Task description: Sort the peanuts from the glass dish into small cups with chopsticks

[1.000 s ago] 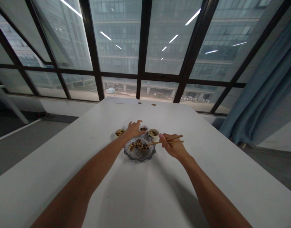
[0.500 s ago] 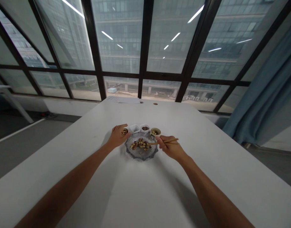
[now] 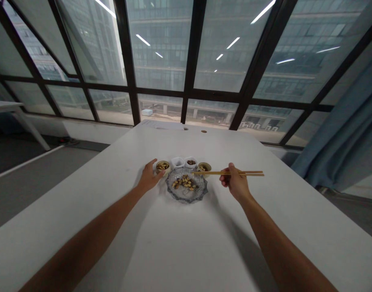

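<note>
My right hand is closed around a pair of wooden chopsticks, held nearly level. Their tips hover over the back of a scalloped clear glass plate. Brown and tan nut-like pieces lie piled on the plate. My left hand curves along the left side of a small round bowl of similar pieces, its thumb at the front and fingers spread. Behind the plate stand a white cup, another white cup with dark bits, and an olive-coloured bowl with pale pieces.
Everything stands on a long white table. White paper and a small brown disc lie at its far end. Dark-framed windows rise beyond, with a blue curtain at right and another white table at left.
My right hand has moved right and turned, bringing the chopsticks up off the pile to a level pose. My left hand has shifted slightly off the left bowl, showing more of it.
</note>
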Demonstrator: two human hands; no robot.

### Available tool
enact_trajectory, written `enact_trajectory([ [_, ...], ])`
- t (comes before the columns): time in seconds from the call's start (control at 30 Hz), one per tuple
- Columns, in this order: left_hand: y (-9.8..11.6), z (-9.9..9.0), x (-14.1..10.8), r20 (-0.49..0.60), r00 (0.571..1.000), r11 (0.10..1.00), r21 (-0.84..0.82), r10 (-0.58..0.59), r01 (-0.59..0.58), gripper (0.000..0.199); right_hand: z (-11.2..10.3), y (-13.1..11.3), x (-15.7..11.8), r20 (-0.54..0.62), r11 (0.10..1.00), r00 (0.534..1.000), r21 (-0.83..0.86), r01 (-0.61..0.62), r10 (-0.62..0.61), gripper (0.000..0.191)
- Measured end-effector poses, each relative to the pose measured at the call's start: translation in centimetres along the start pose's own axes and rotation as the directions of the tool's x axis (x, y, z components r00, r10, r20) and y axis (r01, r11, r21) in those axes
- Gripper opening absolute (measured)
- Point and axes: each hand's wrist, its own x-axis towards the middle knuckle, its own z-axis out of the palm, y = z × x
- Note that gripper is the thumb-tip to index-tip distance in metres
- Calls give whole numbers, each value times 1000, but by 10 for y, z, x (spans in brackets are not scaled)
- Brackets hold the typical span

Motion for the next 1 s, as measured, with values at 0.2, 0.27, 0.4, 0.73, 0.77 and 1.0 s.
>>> enact_trajectory([
  [0.2,-7,5,1,25,999,997,-73,-38,39,71,-7,14,12,-18,977,981,97,-192,195,47],
  [0.27,-8,6,1,39,999,996,-88,-24,27,73,-7,14,11,-23,980,983,87,-179,182,49],
  [0.4,-5,5,0,62,998,995,-97,-18,24,74,-5,7,-6,-68,979,978,-59,194,-198,53],
  [0.73,1,6,-1,92,996,994,-108,-19,29,74,49,-1,-42,133,827,872,-280,488,-470,52],
  [0.77,1,6,-1,97,995,993,-110,-19,30,75,61,0,-40,165,842,883,-265,469,-440,52],
  [1.0,4,4,-3,98,995,988,-147,-20,35,74,109,3,-14,413,876,867,-261,406,-279,52],
])
